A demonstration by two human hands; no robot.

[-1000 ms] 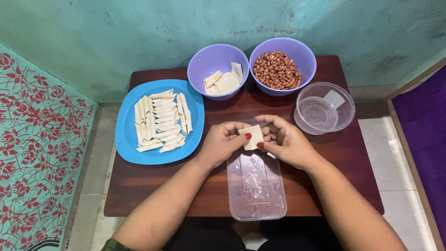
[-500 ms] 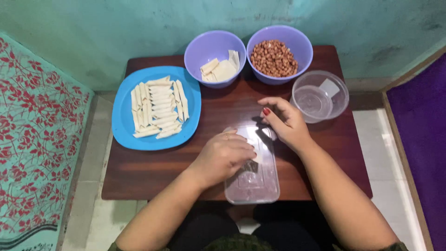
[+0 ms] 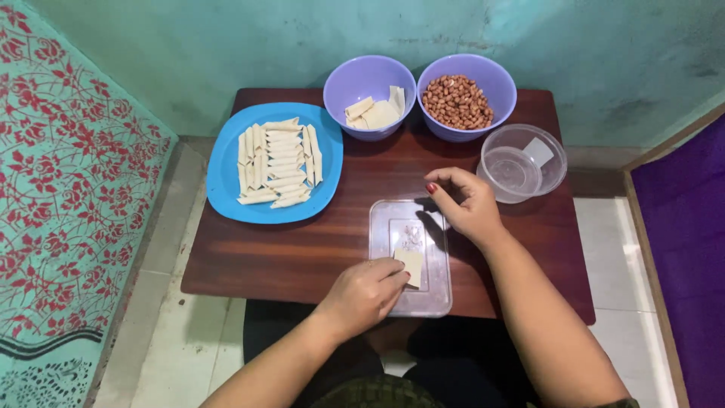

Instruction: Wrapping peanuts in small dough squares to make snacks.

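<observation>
Left hand (image 3: 365,291) now pins a small pale wrapper square (image 3: 411,267) flat with its fingertips on the clear plastic lid (image 3: 410,257), where half a second ago both my hands met over it. Right hand (image 3: 466,202) has drawn back towards the clear round container (image 3: 522,162), fingers loosely curled and holding nothing I can make out. Whether the wrapper carries filling cannot be told.

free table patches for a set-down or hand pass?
Bare wood on the table lies below the blue plate, left of the clear lid and left hand. Another strip runs between plate and right hand, under the purple bowls. Crowded: the back edge and the right side near the clear container.
</observation>
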